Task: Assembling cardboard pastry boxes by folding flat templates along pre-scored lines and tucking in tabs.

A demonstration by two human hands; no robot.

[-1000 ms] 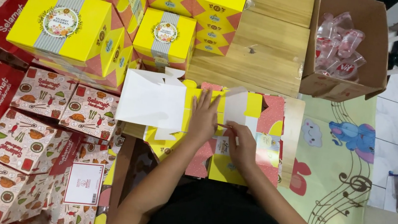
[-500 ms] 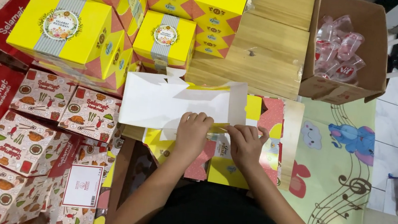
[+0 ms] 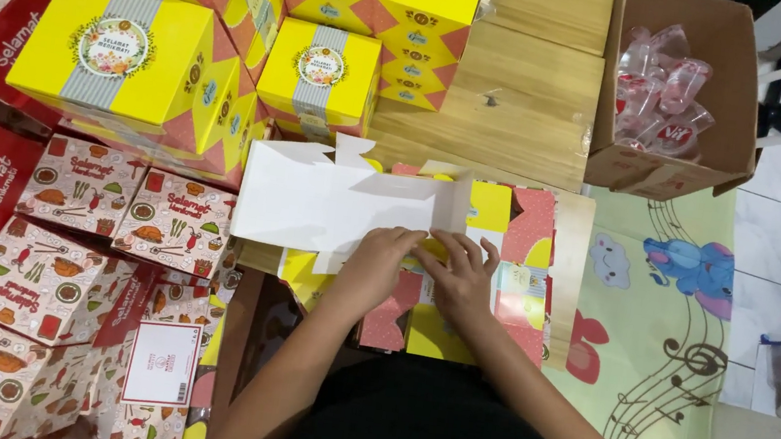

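Left hand (image 3: 383, 260): pressing the flat carton blank's (image 3: 333, 205) near edge, fingers curled on it.
Right hand (image 3: 459, 276): pinching the blank's yellow flap.
Blank: lying white-side-up on stacked blanks (image 3: 514, 265).
Doing well: creasing squarely along scored lines.

— What's that flat sheet (image 3: 333, 205) under the left hand (image 3: 383, 266)?
— Card, matt white on the unprinted side.
— And the yellow boxes (image 3: 127, 58)?
— Printed card, smooth with a slight sheen.
— The bench (image 3: 514, 106)?
— Pale wood, visible grain, matt.
— The carton (image 3: 714, 91)?
— Rough brown cardboard, holding glossy clear plastic cups (image 3: 660, 89).
— The mat (image 3: 666, 323)?
— Smooth, printed.
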